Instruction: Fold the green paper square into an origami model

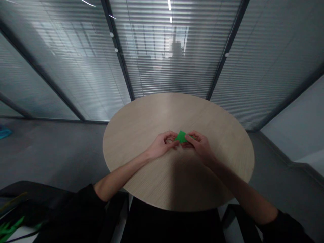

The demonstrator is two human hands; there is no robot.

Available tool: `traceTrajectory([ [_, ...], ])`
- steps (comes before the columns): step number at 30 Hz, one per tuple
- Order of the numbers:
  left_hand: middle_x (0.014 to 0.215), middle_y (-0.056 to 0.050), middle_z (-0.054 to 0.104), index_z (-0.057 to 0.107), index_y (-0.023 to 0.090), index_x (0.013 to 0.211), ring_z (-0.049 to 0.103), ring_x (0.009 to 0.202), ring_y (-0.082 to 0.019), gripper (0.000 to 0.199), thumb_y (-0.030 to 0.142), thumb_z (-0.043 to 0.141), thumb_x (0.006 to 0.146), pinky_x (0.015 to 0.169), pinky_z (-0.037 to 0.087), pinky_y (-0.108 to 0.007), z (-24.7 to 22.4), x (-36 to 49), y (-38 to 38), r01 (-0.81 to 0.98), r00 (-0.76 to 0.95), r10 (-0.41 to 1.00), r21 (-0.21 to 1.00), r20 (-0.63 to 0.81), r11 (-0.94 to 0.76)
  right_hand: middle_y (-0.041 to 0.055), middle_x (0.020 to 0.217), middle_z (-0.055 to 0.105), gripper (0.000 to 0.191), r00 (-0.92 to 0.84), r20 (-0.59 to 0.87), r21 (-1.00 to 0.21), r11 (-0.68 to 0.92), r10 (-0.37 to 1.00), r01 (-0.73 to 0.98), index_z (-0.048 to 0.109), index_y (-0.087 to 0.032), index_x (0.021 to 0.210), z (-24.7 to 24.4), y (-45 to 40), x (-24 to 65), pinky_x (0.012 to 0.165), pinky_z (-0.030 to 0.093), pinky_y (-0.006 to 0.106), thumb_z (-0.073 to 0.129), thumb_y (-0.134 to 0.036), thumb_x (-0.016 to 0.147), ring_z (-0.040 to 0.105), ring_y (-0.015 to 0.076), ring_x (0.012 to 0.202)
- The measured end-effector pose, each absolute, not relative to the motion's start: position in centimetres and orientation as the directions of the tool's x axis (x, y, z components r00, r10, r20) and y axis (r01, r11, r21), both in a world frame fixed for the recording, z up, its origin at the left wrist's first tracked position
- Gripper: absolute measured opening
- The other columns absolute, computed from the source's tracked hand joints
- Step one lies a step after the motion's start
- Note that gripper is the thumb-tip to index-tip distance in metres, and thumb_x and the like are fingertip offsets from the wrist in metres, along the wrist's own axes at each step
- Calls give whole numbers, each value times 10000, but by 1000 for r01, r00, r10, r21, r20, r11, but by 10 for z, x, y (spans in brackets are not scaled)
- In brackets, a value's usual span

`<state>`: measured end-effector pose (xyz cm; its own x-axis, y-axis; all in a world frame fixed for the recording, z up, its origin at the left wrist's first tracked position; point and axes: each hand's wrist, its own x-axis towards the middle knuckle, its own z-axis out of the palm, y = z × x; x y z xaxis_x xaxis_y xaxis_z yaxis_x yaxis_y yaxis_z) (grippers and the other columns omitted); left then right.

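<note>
A small, flat, bright green piece that looks like folded paper (181,136) is held between both hands, just above the middle of the round table. My right hand (200,144) pinches its right part, with the thumb on top and the fingers behind and beneath. At its left corner, my left hand (163,144) is closed, thumb and fingertips meeting at the edge. The fingers partly cover the green paper, so its full outline is hidden.
The round wooden table (141,118) fills the centre. Glass partitions with blinds (157,74) stand behind it. A chair armrest (235,216) is at the lower right. Green and white items (15,229) lie at the lower left, and something blue (4,132) is on the floor.
</note>
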<state>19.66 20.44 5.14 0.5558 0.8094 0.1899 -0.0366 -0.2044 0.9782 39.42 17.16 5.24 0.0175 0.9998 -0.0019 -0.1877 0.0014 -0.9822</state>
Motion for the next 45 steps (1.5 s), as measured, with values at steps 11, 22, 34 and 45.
traceTrajectory([
  [11, 776, -8, 675, 672, 119, 1126, 648, 600, -101, 418, 406, 800, 850, 604, 544, -231, 51, 194, 210, -134, 478, 853, 977, 212, -168, 62, 1065, 691, 422, 36, 283, -956, 278, 959, 97, 618, -250, 1109, 35, 171, 391, 618, 609, 298, 795, -475, 799, 702, 188, 824],
  [22, 814, -70, 749, 711, 96, 1065, 687, 655, -134, 382, 405, 797, 857, 672, 580, -275, 57, 191, 209, -173, 564, 816, 984, 124, -30, 64, 994, 733, 356, -114, 243, -965, 252, 963, 72, 668, -234, 1016, 36, 173, 394, 699, 627, 325, 842, -392, 748, 721, 208, 892],
  [34, 911, -71, 757, 721, 120, 1078, 702, 731, -139, 394, 404, 834, 830, 725, 581, -272, 50, 192, 212, -277, 554, 825, 959, 115, 53, 61, 1058, 745, 425, -136, 204, -979, 202, 969, -30, 669, -251, 1085, 41, 166, 391, 723, 634, 334, 865, -397, 737, 749, 188, 819],
  [45, 1008, -91, 763, 690, 116, 1102, 715, 736, -134, 406, 371, 844, 825, 735, 586, -281, 50, 192, 213, -262, 571, 810, 965, 137, 21, 34, 889, 739, 319, -84, 168, -985, 164, 982, -51, 675, -228, 1030, 51, 163, 396, 690, 621, 330, 780, -432, 808, 728, 170, 700],
])
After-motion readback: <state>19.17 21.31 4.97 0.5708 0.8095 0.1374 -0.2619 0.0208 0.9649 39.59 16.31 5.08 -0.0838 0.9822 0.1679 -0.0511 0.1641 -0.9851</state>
